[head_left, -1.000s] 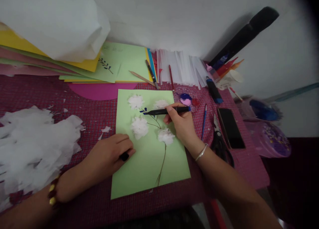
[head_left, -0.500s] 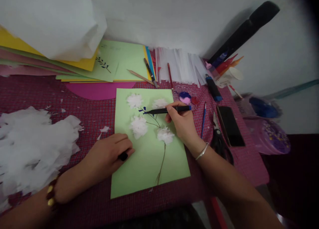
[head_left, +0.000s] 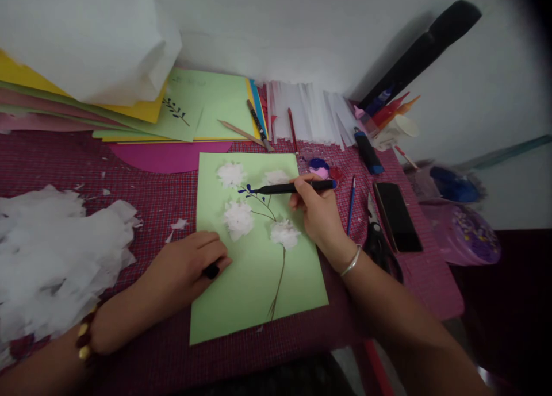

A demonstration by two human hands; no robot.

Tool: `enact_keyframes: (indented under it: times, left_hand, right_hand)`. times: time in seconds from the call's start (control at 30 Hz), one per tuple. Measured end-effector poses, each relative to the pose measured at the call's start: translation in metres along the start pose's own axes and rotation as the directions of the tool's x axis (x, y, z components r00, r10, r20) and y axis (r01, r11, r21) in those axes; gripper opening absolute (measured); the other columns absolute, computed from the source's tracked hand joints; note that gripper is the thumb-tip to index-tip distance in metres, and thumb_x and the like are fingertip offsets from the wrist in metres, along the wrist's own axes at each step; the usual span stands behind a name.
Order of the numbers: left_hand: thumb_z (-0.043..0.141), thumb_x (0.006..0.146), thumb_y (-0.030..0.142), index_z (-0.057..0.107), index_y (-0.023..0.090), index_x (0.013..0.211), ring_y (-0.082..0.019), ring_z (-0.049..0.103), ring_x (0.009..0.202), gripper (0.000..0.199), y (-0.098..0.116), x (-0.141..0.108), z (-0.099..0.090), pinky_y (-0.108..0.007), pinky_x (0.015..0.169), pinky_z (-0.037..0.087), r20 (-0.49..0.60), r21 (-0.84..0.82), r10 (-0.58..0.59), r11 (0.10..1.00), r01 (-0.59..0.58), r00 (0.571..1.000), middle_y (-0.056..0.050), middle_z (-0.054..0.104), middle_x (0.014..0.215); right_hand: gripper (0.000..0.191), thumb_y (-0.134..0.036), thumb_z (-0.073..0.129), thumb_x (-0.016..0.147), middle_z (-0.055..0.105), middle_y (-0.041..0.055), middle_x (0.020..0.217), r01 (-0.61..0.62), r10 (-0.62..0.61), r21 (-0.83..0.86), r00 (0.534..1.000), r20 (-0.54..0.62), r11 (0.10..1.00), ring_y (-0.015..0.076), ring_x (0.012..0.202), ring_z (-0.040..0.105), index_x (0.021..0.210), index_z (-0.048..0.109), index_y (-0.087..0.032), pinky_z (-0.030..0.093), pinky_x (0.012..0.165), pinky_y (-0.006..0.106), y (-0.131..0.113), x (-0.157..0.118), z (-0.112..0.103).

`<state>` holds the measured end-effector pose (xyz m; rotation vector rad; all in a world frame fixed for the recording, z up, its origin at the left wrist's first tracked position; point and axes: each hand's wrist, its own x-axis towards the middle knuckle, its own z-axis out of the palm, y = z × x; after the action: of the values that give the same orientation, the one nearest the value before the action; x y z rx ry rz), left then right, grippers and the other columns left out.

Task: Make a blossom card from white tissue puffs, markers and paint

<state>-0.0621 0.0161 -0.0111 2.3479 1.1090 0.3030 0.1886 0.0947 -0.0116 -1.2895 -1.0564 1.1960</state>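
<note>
My right hand (head_left: 319, 212) grips a black marker pen (head_left: 276, 188) with a blue end. Its tip touches the light green paper (head_left: 233, 292) beside small dark blue leaf marks (head_left: 244, 191) on a drawn branch. White tissue-paper flowers (head_left: 239, 219) stand on the sheet, joined by thin brown stems (head_left: 278, 284). Curled on the sheet's left edge, my left hand (head_left: 190, 264) holds a small black piece (head_left: 211, 270) that looks like the marker's cap; the fingers partly cover it.
A heap of white tissue pieces (head_left: 56, 258) lies left. Behind are coloured sheets (head_left: 224, 103), a pencil (head_left: 239, 133), brushes and white strips (head_left: 306, 111). On the right are a paint palette (head_left: 321, 169), scissors (head_left: 379, 241), a phone (head_left: 397, 216) and a pink tub (head_left: 466, 238).
The marker tip has shifted slightly right and up along the branch, and more blue leaf marks show near it. My left hand stays at the paper's edge.
</note>
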Motion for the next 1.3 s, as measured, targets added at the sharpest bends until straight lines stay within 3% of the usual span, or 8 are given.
enact_keyframes:
  times: [0.3, 0.57, 0.8, 0.93, 1.1, 1.23, 1.3]
  left_hand:
    - [0.042, 0.097, 0.025, 0.057, 0.018, 0.076, -0.016, 0.054, 0.070, 0.027, 0.003, 0.000, -0.002, -0.028, 0.062, 0.037, 0.001, 0.000, -0.013, 1.000, 0.013, 1.000, -0.003, 0.056, 0.075]
    - [0.044, 0.095, 0.021, 0.056, 0.018, 0.077, -0.015, 0.053, 0.071, 0.022, 0.001, -0.001, -0.001, -0.028, 0.062, 0.036, -0.007, -0.008, 0.004, 1.000, -0.004, 1.000, -0.002, 0.055, 0.075]
    - [0.045, 0.094, 0.018, 0.056, 0.018, 0.079, -0.016, 0.054, 0.073, 0.018, -0.002, -0.003, 0.001, -0.028, 0.063, 0.035, 0.025, -0.025, 0.003, 1.000, -0.002, 1.000, -0.002, 0.055, 0.078]
    - [0.043, 0.096, 0.020, 0.056, 0.019, 0.080, -0.016, 0.053, 0.073, 0.020, -0.003, -0.005, 0.003, -0.028, 0.063, 0.035, 0.014, -0.031, -0.017, 0.999, 0.017, 1.000, -0.002, 0.054, 0.078]
    - [0.041, 0.098, 0.023, 0.055, 0.019, 0.081, -0.016, 0.053, 0.074, 0.023, -0.003, -0.006, 0.006, -0.029, 0.065, 0.035, -0.004, -0.044, -0.017, 0.999, 0.017, 1.000, -0.002, 0.054, 0.078]
    - [0.041, 0.098, 0.024, 0.055, 0.019, 0.079, -0.016, 0.052, 0.073, 0.024, -0.002, -0.006, 0.005, -0.029, 0.064, 0.035, -0.015, -0.045, -0.014, 0.999, 0.014, 1.000, -0.002, 0.054, 0.077]
    - [0.042, 0.097, 0.022, 0.055, 0.018, 0.079, -0.016, 0.053, 0.074, 0.023, -0.002, -0.005, 0.004, -0.028, 0.064, 0.035, -0.003, -0.046, -0.019, 0.999, 0.019, 1.000, -0.002, 0.054, 0.078]
  right_hand:
    - [0.013, -0.034, 0.064, 0.082, 0.056, -0.0060, 0.050, 0.049, -0.046, -0.071, 0.998, 0.051, 0.996, 0.0095, 0.045, 0.053, 0.078, 0.060, -0.022, 0.043, 0.046, 0.024, 0.000, -0.002, 0.004]
    - [0.013, -0.033, 0.064, 0.081, 0.055, -0.0060, 0.049, 0.050, -0.048, -0.112, 0.999, 0.016, 0.992, 0.0095, 0.044, 0.051, 0.077, 0.059, -0.022, 0.041, 0.045, 0.025, 0.002, -0.002, 0.004]
    - [0.015, -0.036, 0.063, 0.080, 0.055, -0.0060, 0.050, -0.040, 0.040, 0.128, 0.999, 0.002, 0.991, 0.0089, 0.044, 0.049, 0.078, 0.058, -0.022, 0.038, 0.044, 0.023, -0.003, 0.002, -0.007]
    - [0.007, -0.026, 0.063, 0.074, 0.055, -0.0071, 0.047, -0.032, 0.035, 0.140, 0.999, -0.014, 0.990, 0.0084, 0.043, 0.048, 0.077, 0.057, -0.023, 0.035, 0.043, 0.022, -0.006, 0.004, -0.014]
    - [0.009, -0.019, 0.061, 0.070, 0.060, -0.0055, 0.054, -0.091, 0.060, 0.236, 0.989, 0.134, 0.967, 0.0081, 0.049, 0.053, 0.078, 0.061, -0.022, 0.039, 0.047, 0.020, -0.007, 0.006, -0.020]
    - [0.022, -0.041, 0.058, 0.082, 0.063, -0.0029, 0.058, -0.203, 0.118, 0.287, 0.951, 0.287, 0.936, 0.0095, 0.048, 0.055, 0.089, 0.064, -0.022, 0.040, 0.044, 0.022, -0.007, 0.009, -0.024]
    - [0.030, -0.049, 0.059, 0.082, 0.063, -0.0032, 0.056, -0.225, 0.144, 0.253, 0.942, 0.302, 0.941, 0.0088, 0.044, 0.053, 0.089, 0.063, -0.021, 0.039, 0.042, 0.021, -0.007, 0.009, -0.023]
